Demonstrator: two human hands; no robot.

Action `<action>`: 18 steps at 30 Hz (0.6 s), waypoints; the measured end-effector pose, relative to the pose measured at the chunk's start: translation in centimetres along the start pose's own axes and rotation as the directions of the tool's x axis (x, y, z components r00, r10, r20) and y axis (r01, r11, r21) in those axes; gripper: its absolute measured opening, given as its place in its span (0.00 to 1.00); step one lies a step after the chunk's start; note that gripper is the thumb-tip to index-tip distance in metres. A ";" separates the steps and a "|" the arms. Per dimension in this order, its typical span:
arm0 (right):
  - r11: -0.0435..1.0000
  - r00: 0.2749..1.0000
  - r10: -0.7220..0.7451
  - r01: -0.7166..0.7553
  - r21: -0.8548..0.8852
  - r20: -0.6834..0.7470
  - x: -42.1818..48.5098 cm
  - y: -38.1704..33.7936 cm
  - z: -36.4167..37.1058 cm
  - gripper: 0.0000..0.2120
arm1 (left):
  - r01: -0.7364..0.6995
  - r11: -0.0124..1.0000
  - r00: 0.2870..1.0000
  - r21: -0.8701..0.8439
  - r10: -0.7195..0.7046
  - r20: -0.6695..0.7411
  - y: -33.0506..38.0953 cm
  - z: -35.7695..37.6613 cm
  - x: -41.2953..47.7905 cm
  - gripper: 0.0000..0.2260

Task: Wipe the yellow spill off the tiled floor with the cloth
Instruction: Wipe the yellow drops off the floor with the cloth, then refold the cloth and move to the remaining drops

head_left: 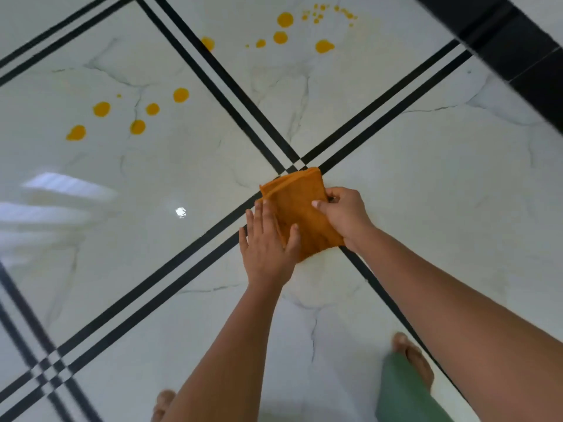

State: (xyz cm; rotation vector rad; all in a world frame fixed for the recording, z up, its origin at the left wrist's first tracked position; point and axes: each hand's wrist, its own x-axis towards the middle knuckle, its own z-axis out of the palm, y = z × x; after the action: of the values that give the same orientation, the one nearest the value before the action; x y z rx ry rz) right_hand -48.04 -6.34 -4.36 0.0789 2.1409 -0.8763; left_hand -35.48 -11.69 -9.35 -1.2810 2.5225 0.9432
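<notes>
Head view, looking down: the white marble-patterned tiled floor [426,193] fills the picture, crossed by paired black stripes [195,248] that meet near the centre. A dark band [502,35] cuts across the top right corner. A green trouser leg [402,394] shows at the bottom, with a bare foot [411,357] beyond it.

The folded orange cloth [298,208] is in the middle, over the crossing of the stripes, held between both hands. The right hand [344,211] pinches its right edge with curled fingers and thumb. The left hand [268,248] lies flat against its near left part, fingers straight and thumb resting on the fabric.

The yellow spill [101,109] is scattered drops on the tile to the left, with a second cluster on the far tile, all well apart from the cloth.
</notes>
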 end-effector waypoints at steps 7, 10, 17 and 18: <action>0.998 0.996 0.000 0.006 0.068 -0.094 -13.9 -6.0 -3.7 0.11 | 0.262 0.898 0.965 -0.353 -0.233 0.123 4.4 -12.9 -9.3 0.27; 0.994 0.991 0.046 -0.033 0.109 -0.125 -22.1 -11.3 -6.2 0.10 | 0.312 0.841 0.950 -0.441 -0.261 0.174 6.2 -22.2 -14.1 0.26; 0.959 0.996 0.082 -0.070 0.275 -0.033 -43.2 -25.9 -8.3 0.10 | 0.315 0.721 0.949 -0.617 -0.258 0.183 8.5 -46.1 -24.3 0.26; 0.956 0.997 0.070 -0.063 0.287 -0.013 -45.8 -27.6 -8.0 0.07 | 0.309 0.706 0.950 -0.637 -0.258 0.175 8.3 -49.2 -25.6 0.26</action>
State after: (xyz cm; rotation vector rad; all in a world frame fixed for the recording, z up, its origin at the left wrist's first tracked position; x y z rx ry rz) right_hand -31.58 -12.04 46.81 0.3082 2.0052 -1.1451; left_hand -19.33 -20.40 43.59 -1.6981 1.8784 1.8516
